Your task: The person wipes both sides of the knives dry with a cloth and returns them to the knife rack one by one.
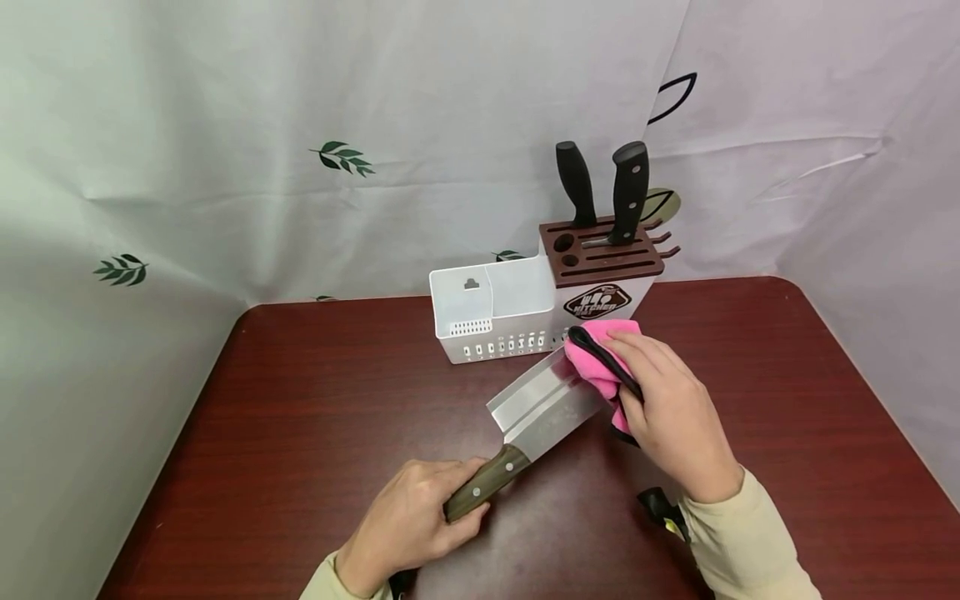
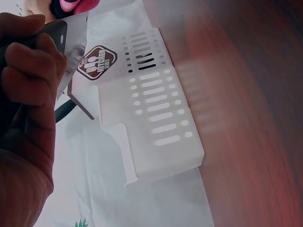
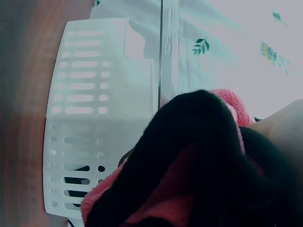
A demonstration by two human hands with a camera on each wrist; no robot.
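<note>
My left hand [image 1: 416, 512] grips the wooden handle of a cleaver [image 1: 551, 412], whose broad blade points up and to the right above the table. In my right hand [image 1: 667, 408] a pink cloth [image 1: 600, 354] with black edging is held against the far end of the blade and hides it. In the left wrist view the curled fingers [image 2: 35, 78] wrap the dark handle. The cloth [image 3: 165, 184] fills the lower part of the right wrist view, the blade [image 3: 169, 52] rising behind it as a narrow strip.
Behind the cleaver stands a white holder [image 1: 495, 325] with open bins. Its brown slotted top [image 1: 600, 258] carries two black-handled knives [image 1: 576, 183]. A dark red-brown table [image 1: 315, 417] lies beneath, with a white leaf-print sheet [image 1: 420, 125] hanging at the back.
</note>
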